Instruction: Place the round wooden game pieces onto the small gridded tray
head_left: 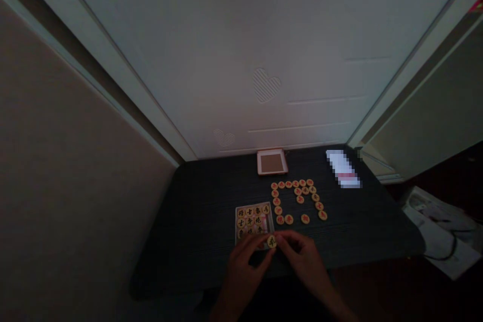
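Note:
A round wooden chess piece (pixel 271 241) with a black character is pinched between the fingertips of my left hand (pixel 245 266) and my right hand (pixel 302 256), near the table's front edge. Just behind it lies a small square box (pixel 237 222) filled with several similar pieces bearing black characters. To the right of the box, several pieces with red characters (pixel 298 199) lie on the dark table (pixel 199 211) in an arch-like outline.
The box's lid (pixel 271 162) lies at the table's back edge against a white panel. A blurred white packet (pixel 343 168) rests at the back right. White bags and a black cable (pixel 441 236) lie on the floor at right.

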`<state>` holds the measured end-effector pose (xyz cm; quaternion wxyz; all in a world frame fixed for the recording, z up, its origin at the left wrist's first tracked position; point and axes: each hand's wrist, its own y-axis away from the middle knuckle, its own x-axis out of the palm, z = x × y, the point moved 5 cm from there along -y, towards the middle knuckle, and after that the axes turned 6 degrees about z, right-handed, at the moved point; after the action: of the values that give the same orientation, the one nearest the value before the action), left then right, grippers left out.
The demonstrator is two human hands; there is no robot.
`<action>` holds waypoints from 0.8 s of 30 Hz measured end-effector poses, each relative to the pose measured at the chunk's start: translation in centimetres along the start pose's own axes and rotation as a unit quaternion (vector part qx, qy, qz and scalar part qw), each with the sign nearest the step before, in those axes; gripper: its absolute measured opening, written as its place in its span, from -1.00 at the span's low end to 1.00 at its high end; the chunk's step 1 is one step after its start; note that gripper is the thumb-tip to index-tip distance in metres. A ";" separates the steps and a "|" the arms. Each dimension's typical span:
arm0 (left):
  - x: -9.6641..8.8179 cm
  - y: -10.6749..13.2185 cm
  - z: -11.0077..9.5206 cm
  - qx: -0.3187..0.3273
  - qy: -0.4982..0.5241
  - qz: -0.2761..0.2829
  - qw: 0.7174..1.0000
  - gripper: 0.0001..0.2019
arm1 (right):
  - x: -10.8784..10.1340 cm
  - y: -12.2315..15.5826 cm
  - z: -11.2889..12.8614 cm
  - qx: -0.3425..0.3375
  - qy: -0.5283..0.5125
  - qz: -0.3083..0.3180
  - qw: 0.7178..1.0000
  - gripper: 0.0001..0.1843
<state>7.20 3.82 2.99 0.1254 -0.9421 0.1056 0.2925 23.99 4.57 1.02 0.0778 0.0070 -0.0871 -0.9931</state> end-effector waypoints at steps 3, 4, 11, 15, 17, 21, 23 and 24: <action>-0.2 -0.2 -0.1 0.010 -0.020 -0.008 1.000 -0.73 | 0.1 -0.2 -0.1 0.004 -0.020 0.005 1.000 -0.54; -0.3 -0.2 -0.2 0.015 -0.026 -0.014 0.999 -0.73 | 0.1 -0.3 -0.2 0.006 -0.025 0.005 1.000 -0.54; -0.2 -0.5 -0.2 0.042 -0.065 -0.006 0.997 -0.74 | 0.1 -0.7 -0.4 0.005 -0.027 0.005 1.000 -0.62; -0.5 -1.1 -0.2 0.049 -0.121 0.002 0.992 -0.75 | 0.1 -0.7 -0.8 -0.011 0.021 -0.003 1.000 -0.67; -0.8 -1.6 0.1 0.038 -0.152 -0.005 0.988 -0.75 | -0.2 -0.5 -0.8 -0.036 0.081 -0.028 0.996 -0.71; -1.1 -2.7 0.8 0.022 -0.198 -0.003 0.980 -0.72 | -0.1 -0.2 -0.8 -0.113 0.180 -0.060 0.975 -0.77; -1.1 -3.3 1.0 0.029 -0.213 0.004 0.977 -0.73 | 0.1 -0.1 -0.9 -0.149 0.203 -0.062 0.966 -0.77; -1.0 -3.5 1.1 0.034 -0.221 0.009 0.975 -0.74 | 0.2 -0.1 -0.9 -0.168 0.212 -0.063 0.961 -0.77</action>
<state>6.75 7.58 3.31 0.1755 -0.8482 0.0936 0.4908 23.77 4.44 0.09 0.0317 0.2093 0.0999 -0.9722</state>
